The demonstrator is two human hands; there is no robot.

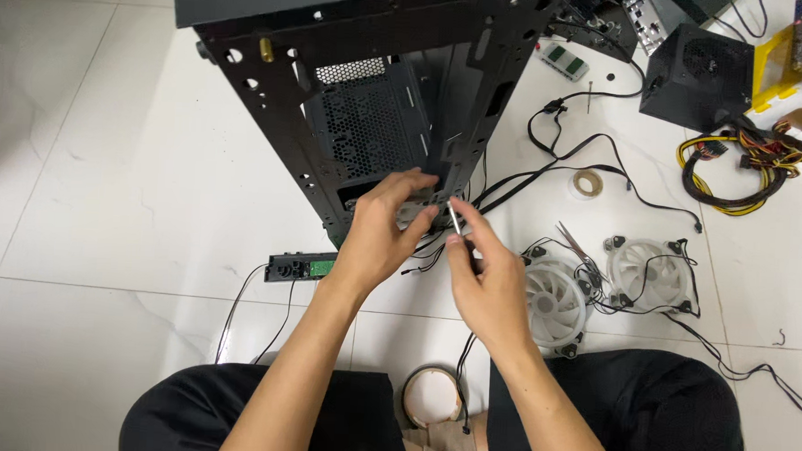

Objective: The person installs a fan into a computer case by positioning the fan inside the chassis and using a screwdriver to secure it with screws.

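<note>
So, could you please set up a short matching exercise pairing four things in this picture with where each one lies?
Things:
1. black computer case
2. two white fans
3. black power supply
4. small circuit board

Places:
A. on the floor beside the person's left forearm
B. far right, by the yellow and black cable bundle
C. standing in front of both hands
D. on the floor to the right of the right hand

Pairs: 1-C, 2-D, 3-B, 4-A
</note>
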